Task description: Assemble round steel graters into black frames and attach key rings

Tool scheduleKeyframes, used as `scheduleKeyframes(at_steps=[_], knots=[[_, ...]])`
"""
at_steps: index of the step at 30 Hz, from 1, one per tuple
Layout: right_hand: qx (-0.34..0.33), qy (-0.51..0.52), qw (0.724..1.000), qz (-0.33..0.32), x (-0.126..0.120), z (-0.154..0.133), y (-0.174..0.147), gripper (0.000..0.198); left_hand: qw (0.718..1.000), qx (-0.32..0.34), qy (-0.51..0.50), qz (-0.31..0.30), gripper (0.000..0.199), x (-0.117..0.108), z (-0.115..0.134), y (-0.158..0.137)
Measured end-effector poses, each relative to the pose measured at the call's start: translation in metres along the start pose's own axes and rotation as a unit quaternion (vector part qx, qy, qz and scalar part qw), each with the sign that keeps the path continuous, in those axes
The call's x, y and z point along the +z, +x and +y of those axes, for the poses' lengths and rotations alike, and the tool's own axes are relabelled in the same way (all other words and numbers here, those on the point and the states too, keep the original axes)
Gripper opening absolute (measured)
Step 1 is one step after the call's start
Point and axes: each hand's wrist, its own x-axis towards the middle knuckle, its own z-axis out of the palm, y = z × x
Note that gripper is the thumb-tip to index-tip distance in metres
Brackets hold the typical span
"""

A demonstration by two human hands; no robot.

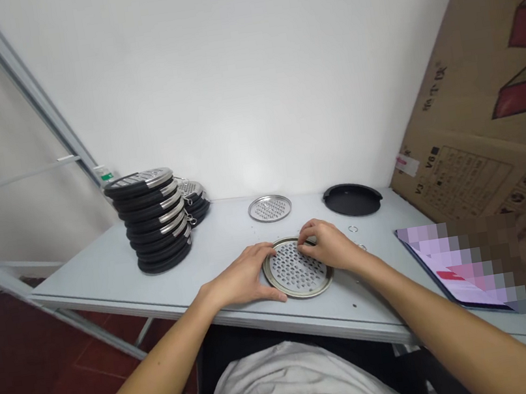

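Observation:
A round metal grater plate (302, 275) with rows of raised holes lies flat on the table in front of me. My left hand (248, 277) holds its left side, the thumb at the near rim and the fingers at the far rim. Over the plate's far right part, my right hand (327, 246) has its fingertips pinched together close to the surface. What they hold, if anything, is too small to make out. A small metal ring (362, 248) shows beside my right wrist, and another thin ring (353, 229) lies farther back.
Behind the plate lies a second metal grater plate (269, 209), with a black round tray (352, 200) to its right. A tall stack of black-rimmed graters (155, 223) stands at left, a lower pile (196, 200) behind it. A tablet (452, 274) and a large cardboard box (482, 144) are at right.

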Motion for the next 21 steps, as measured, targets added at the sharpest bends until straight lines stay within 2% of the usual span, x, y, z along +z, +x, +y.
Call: scheduleKeyframes(at_steps=[4,12,21], knots=[[-0.007,-0.01,1.0,0.018,-0.0044,-0.0037,-0.002,0.014,1.0,0.003,0.005,-0.006,0.095,0.0,-0.0008,0.0],[0.009,-0.036,0.999,-0.018,-0.0061,-0.0005,-0.0016,0.013,0.999,0.0,0.028,-0.035,0.095,0.0012,-0.0047,0.0005],[0.005,-0.029,0.999,-0.021,-0.0075,-0.0021,-0.0019,0.02,1.0,-0.01,0.014,-0.011,0.086,-0.0011,0.0013,0.0016]])
